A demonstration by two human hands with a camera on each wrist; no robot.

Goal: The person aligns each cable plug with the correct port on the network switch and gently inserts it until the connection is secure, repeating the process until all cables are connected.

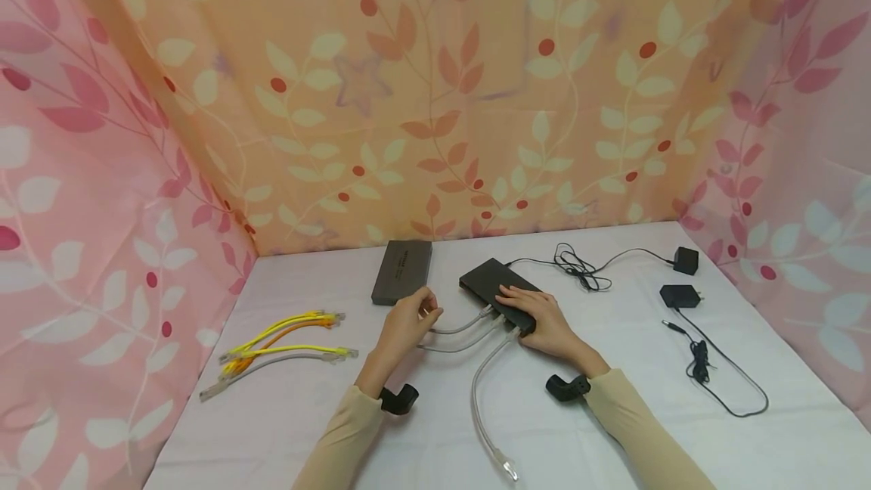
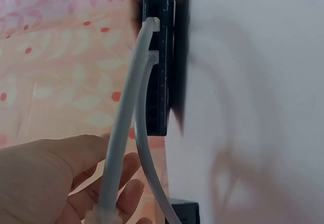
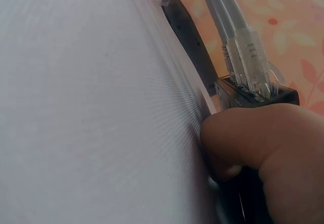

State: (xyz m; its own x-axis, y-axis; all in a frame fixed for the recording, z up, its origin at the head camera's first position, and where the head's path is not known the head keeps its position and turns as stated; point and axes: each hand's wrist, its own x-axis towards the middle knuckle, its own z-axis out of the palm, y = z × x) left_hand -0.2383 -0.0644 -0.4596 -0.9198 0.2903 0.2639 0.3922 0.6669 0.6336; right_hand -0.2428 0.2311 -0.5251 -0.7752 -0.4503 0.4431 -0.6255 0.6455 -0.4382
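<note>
My right hand [image 1: 537, 320] grips the near right end of a black network switch [image 1: 491, 278], fingers spread over its top. In the right wrist view its thumb [image 3: 243, 133] bends around the casing near the ports. Three grey network cables [image 3: 223, 6] have clear plugs seated in the port side. One cable [image 1: 475, 392] curves toward me, its free plug on the table. My left hand [image 1: 407, 321] hovers left of the switch with loosely bent fingers. In the left wrist view a grey cable [image 2: 121, 118] crosses before those fingers, its plug end low in the frame; none looks pinched.
A second flat black box [image 1: 403, 271] lies behind the left hand. Yellow, orange and grey cables [image 1: 279, 342] lie at left. A power adapter [image 1: 686, 260] connects by a thin cord to the switch; another adapter [image 1: 679, 296] lies nearer. Patterned curtains [image 1: 435, 97] surround the table.
</note>
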